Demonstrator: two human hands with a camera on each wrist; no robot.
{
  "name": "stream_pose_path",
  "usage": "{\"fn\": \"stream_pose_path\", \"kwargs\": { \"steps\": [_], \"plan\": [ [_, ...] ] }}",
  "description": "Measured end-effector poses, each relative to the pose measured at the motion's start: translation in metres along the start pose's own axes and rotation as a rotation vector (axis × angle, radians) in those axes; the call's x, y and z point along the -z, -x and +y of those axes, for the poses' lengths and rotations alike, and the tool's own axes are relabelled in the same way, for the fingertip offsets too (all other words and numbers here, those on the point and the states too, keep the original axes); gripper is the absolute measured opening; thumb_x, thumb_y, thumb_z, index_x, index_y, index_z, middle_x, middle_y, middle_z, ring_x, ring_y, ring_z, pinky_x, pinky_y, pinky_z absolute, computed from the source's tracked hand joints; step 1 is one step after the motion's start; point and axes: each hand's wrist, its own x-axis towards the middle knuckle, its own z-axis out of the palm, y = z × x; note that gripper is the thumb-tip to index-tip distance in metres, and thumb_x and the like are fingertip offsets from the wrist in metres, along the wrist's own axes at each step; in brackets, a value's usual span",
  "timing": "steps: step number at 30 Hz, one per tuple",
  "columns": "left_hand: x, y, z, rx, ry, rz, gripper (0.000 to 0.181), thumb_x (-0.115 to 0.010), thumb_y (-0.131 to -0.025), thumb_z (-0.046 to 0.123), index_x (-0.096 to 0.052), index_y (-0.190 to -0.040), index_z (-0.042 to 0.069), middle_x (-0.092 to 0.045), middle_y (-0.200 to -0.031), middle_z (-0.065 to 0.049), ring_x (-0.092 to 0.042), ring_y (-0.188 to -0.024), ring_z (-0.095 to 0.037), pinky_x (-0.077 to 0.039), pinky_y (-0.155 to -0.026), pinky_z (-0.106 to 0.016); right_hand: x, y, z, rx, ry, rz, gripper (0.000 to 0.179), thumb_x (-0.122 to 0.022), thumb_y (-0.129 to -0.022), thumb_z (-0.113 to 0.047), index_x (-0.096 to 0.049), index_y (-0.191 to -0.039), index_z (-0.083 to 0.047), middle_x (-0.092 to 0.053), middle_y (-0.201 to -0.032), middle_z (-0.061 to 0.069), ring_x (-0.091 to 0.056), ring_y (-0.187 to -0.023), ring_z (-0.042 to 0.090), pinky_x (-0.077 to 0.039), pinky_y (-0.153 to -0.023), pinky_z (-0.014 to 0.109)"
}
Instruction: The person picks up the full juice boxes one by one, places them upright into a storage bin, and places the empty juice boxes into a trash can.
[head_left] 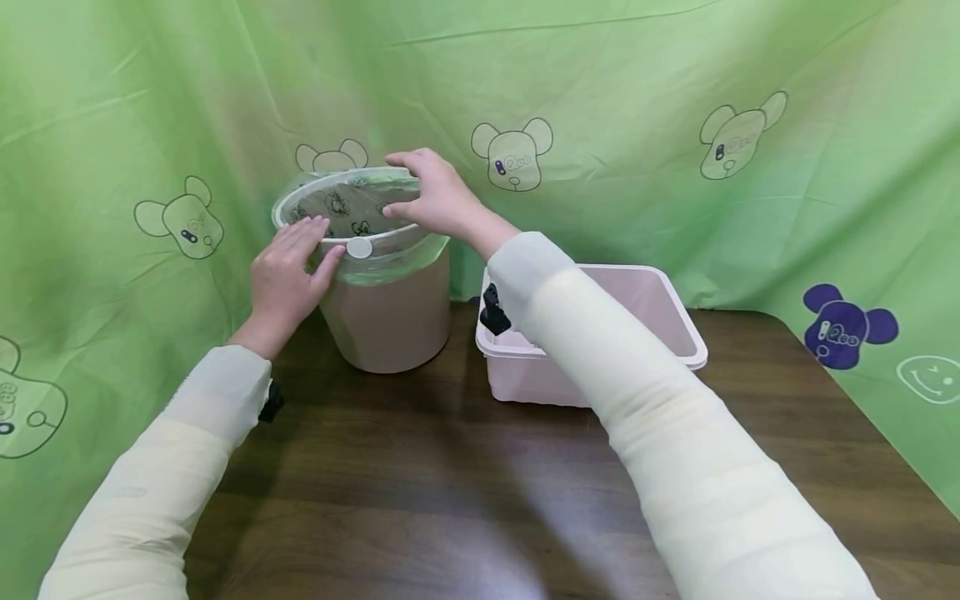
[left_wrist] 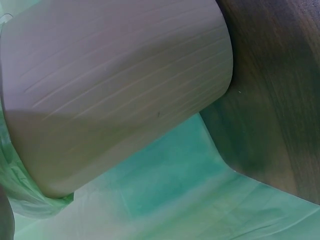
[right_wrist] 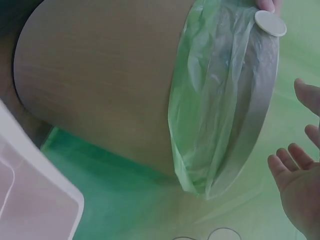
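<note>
A beige-pink trash can [head_left: 390,317] stands upright at the back left, lined with a thin green trash bag [head_left: 390,265] whose edge folds down outside. Around its mouth runs a white rim ring [head_left: 318,185] with a round tab [head_left: 360,247] at the front. My left hand [head_left: 283,271] rests at the ring's front left, fingers fairly straight over the edge and thumb tip beside the tab. Over the right side of the mouth is my right hand [head_left: 438,198], thumb and fingers spread; the right wrist view shows this hand [right_wrist: 300,185] apart from the ring, holding nothing.
A pale pink rectangular bin [head_left: 540,379] stands right of the can, partly hidden under my right forearm. Both are on a dark wooden table [head_left: 420,492]. A green curtain [head_left: 600,75] with bear-head prints hangs close behind and along the sides.
</note>
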Motion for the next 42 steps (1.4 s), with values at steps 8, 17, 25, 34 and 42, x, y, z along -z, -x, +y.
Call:
{"fn": "stream_pose_path", "kwargs": {
  "steps": [8, 17, 25, 34, 42],
  "plan": [
    [0.001, -0.001, 0.000, -0.003, -0.003, -0.007, 0.045, -0.064, -0.093, 0.032, -0.062, -0.127, 0.003, -0.061, -0.127, -0.015, -0.056, -0.120, -0.032, -0.036, -0.110, -0.039, 0.012, 0.024, 0.013, 0.026, -0.014, 0.038, 0.068, -0.075, -0.086, -0.030, -0.045, -0.145, -0.015, -0.042, -0.144, 0.004, -0.042, -0.127, 0.017, -0.034, -0.104, 0.024],
    [0.003, 0.000, -0.001, -0.018, -0.022, -0.007, 0.045, -0.065, -0.092, 0.031, -0.063, -0.127, 0.002, -0.062, -0.126, -0.016, -0.058, -0.118, -0.033, -0.039, -0.107, -0.042, 0.023, 0.062, 0.036, 0.059, -0.056, 0.070, 0.067, -0.077, -0.085, -0.025, -0.047, -0.143, -0.009, -0.045, -0.141, 0.007, -0.046, -0.124, 0.021, -0.041, -0.101, 0.031],
    [0.004, 0.000, -0.001, -0.023, -0.025, -0.032, 0.046, -0.063, -0.092, 0.033, -0.063, -0.126, 0.002, -0.062, -0.126, -0.016, -0.058, -0.118, -0.033, -0.039, -0.107, -0.042, 0.035, 0.104, 0.057, 0.079, -0.116, 0.088, 0.064, -0.075, -0.087, -0.021, -0.047, -0.142, -0.005, -0.046, -0.140, 0.010, -0.045, -0.127, 0.026, -0.042, -0.104, 0.037],
    [0.008, -0.002, -0.006, -0.054, -0.042, -0.038, 0.046, -0.064, -0.091, 0.032, -0.063, -0.126, 0.001, -0.063, -0.124, -0.017, -0.059, -0.116, -0.034, -0.041, -0.105, -0.044, 0.040, 0.145, 0.081, 0.084, -0.109, 0.129, 0.062, -0.075, -0.086, -0.018, -0.049, -0.140, -0.002, -0.048, -0.139, 0.013, -0.048, -0.123, 0.029, -0.043, -0.102, 0.043],
    [0.011, 0.000, -0.006, -0.039, -0.075, -0.083, 0.047, -0.063, -0.092, 0.031, -0.061, -0.127, 0.000, -0.062, -0.126, -0.017, -0.057, -0.118, -0.034, -0.040, -0.106, -0.042, 0.041, 0.173, 0.095, 0.081, -0.098, 0.139, 0.060, -0.074, -0.087, -0.016, -0.049, -0.139, -0.002, -0.048, -0.138, 0.013, -0.046, -0.126, 0.029, -0.042, -0.104, 0.044]
  ]
}}
